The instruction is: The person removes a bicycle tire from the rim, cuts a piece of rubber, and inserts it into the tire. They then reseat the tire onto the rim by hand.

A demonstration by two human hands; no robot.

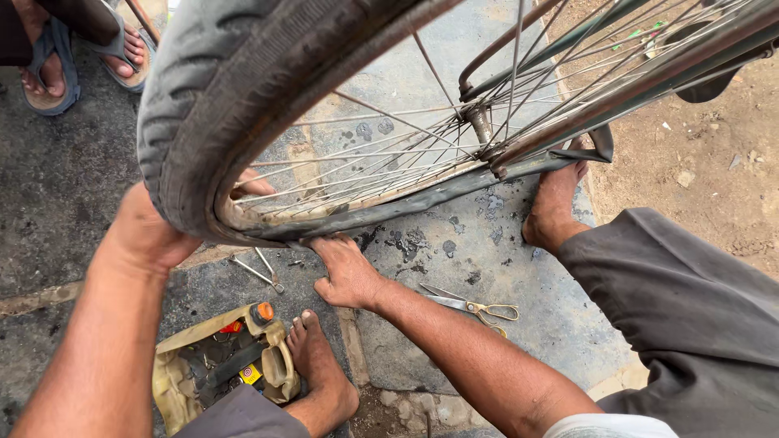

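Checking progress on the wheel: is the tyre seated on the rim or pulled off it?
Partly off. The tyre stands away from the rim at the left hand, and the inner tube hangs out beside the right hand.

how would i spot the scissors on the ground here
Start at the big bicycle wheel filling the top of the view, then drop to the grey stone slab beneath it. The scissors lie flat there, just right of the right hand. Their yellowish looped handles set them apart from the plain metal tools lying further left.
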